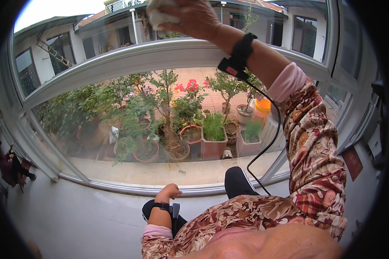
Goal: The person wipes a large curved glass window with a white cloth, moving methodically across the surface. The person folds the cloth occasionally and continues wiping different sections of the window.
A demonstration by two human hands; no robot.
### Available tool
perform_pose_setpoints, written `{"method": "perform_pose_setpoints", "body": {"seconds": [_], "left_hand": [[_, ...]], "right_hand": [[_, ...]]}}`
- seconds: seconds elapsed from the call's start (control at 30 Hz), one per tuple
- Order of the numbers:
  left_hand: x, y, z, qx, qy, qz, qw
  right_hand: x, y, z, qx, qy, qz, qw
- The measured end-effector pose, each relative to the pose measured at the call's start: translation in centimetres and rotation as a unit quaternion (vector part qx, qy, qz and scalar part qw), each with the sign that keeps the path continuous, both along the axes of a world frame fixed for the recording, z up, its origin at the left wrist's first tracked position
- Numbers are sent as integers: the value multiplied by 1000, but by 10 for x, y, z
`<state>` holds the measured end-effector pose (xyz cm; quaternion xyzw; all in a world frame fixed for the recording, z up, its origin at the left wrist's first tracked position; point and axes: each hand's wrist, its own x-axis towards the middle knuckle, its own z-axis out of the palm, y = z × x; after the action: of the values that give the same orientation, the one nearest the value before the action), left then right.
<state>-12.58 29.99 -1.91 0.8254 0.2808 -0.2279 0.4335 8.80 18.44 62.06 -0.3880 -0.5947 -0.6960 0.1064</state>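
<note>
High on the upper window pane (103,38), my right hand (195,19) is closed around a white cloth (161,15). The cloth lies against or very close to the glass, and the top of the hand is cut off by the picture's edge. My left hand (171,190) hangs low by my knee, near the bottom rail (125,189) of the window frame. Its fingers are curled in, with nothing visible in them. Each wrist wears a black strap with a small device, and a black cable runs down from the right one.
A thick white crossbar (129,60) divides the upper and lower panes. Behind the glass stand potted plants (214,131), red flowers (192,85) and an orange bucket (262,108) in a brick-paved yard. At far left, a person (14,166) sits indoors. Pale floor (82,216) lies below.
</note>
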Motion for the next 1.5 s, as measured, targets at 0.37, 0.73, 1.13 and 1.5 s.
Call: {"method": "perform_pose_setpoints", "body": {"seconds": [0.37,0.73,1.13,1.5], "left_hand": [[-1,9,-8,7,23,57,998],[-27,5,-15,52,-16,21,998],[5,-20,1,18,-33,-56,998],[16,5,-12,48,-48,-44,997]], "right_hand": [[24,5,15,-20,-97,-64,993],[249,-278,117,265,86,-111,954],[164,-122,209,407,184,-149,882],[-45,110,135,20,30,22,999]]}}
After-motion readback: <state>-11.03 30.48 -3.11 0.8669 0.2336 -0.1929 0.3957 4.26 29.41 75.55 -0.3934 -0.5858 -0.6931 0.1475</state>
